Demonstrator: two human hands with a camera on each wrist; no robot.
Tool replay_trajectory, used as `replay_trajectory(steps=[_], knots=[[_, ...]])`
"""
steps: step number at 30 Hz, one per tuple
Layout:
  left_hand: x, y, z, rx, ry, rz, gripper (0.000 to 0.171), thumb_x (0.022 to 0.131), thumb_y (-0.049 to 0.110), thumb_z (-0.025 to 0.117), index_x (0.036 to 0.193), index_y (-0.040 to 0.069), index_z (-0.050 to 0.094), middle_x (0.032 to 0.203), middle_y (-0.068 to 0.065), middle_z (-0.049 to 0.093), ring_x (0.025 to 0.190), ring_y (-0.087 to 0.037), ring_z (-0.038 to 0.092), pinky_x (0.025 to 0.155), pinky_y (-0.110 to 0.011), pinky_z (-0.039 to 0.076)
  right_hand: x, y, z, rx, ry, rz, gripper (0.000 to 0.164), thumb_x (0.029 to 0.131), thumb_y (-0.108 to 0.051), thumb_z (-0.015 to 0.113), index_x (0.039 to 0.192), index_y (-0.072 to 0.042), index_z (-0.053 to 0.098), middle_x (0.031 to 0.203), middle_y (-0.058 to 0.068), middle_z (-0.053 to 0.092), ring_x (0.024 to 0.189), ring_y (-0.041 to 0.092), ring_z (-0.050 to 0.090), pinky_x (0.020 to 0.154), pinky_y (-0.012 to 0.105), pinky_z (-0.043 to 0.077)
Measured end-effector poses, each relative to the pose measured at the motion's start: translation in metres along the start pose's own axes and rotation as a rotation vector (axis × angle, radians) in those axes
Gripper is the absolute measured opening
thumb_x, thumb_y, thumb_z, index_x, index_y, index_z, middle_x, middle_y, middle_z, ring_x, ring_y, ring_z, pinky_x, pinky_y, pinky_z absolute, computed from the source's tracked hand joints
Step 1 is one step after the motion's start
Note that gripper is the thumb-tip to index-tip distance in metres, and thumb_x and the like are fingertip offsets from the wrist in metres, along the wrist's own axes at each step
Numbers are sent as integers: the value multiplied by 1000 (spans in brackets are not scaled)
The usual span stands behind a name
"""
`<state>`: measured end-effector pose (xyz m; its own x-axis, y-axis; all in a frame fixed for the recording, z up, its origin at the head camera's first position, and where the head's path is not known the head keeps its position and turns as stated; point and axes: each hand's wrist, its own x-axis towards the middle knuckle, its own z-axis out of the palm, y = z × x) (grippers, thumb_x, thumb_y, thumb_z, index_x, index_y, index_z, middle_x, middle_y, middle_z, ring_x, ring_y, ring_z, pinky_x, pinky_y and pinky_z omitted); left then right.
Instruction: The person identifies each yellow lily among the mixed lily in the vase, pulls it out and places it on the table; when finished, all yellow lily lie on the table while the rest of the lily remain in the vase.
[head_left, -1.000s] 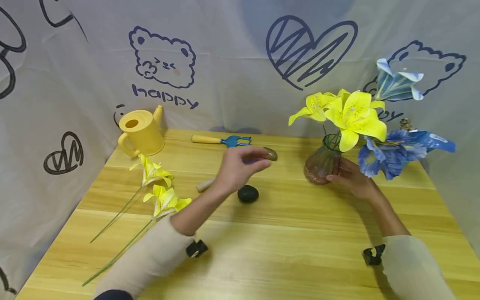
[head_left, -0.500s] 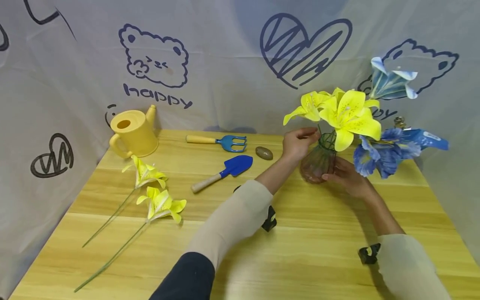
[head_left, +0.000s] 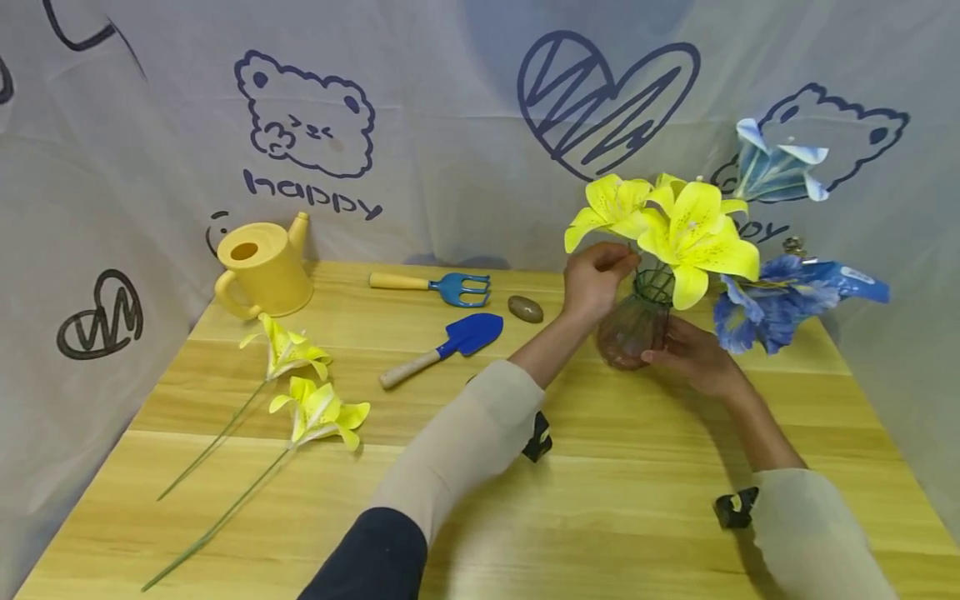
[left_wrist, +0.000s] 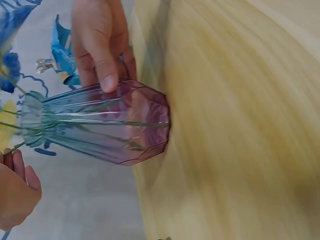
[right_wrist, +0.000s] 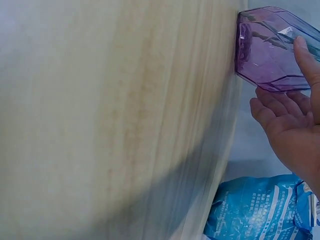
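A faceted glass vase (head_left: pixel 628 333), bluish at the neck and pink at the base, stands upright on the table with stems inside it. My right hand (head_left: pixel 697 357) holds its lower body from the right, thumb in front, as the right wrist view also shows on the vase (right_wrist: pixel 270 55). My left hand (head_left: pixel 591 283) pinches a green stem just beside the vase's neck; the left wrist view shows these fingertips (left_wrist: pixel 19 162) at the stem. Above the vase spread yellow lilies (head_left: pixel 693 221), with a pale blue flower (head_left: pixel 783 171) and a darker blue flower (head_left: pixel 768 312) to the right.
Two yellow lilies (head_left: pixel 318 412) lie at the left of the table. Behind them stands a yellow watering can (head_left: pixel 266 271). A hand fork (head_left: pixel 457 287), blue trowel (head_left: pixel 468 333) and brown stone (head_left: pixel 526 309) lie mid-table. A blue packet (right_wrist: pixel 255 207) is at the back right.
My left hand has moved right, from above the trowel to the stem at the vase's neck, uncovering the trowel. The right hand keeps hold of the vase. The view has shifted slightly.
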<state>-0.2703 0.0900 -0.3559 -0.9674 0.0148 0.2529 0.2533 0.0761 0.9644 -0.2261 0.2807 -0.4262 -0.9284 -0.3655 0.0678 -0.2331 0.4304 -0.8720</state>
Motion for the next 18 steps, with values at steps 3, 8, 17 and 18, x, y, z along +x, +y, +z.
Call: replay_trajectory(steps=[3, 8, 17, 18], knots=[[0, 7, -6, -11, 8, 64, 16, 81, 21, 64, 87, 6, 67, 78, 1, 65, 71, -3, 58, 64, -14, 46, -1, 0, 1, -35, 33, 57, 54, 83, -17, 62, 131, -8, 40, 126, 13, 46, 115, 26, 43, 88, 26, 41], [-8, 35, -22, -86, 19, 126, 14, 83, 10, 60, 90, -2, 66, 82, -10, 67, 72, -11, 63, 63, -14, 47, -1, 2, 1, -38, 37, 109, 60, 82, -21, 63, 135, -11, 36, 130, 11, 43, 117, 29, 41, 91, 38, 39], [-10, 97, -84, -304, 91, 330, 12, 81, 0, 59, 86, -11, 58, 84, -20, 63, 75, -19, 63, 68, -27, 51, -3, -3, 1, -77, 41, 121, 63, 81, -26, 64, 135, -12, 34, 130, 13, 43, 117, 31, 41, 92, 43, 37], [-14, 101, -96, -301, 76, 331, 12, 81, 0, 60, 87, -10, 59, 84, -19, 63, 75, -18, 63, 69, -28, 51, -3, -4, 1, -72, 45, 120, 63, 81, -25, 64, 135, -12, 35, 130, 13, 43, 116, 30, 41, 92, 43, 37]])
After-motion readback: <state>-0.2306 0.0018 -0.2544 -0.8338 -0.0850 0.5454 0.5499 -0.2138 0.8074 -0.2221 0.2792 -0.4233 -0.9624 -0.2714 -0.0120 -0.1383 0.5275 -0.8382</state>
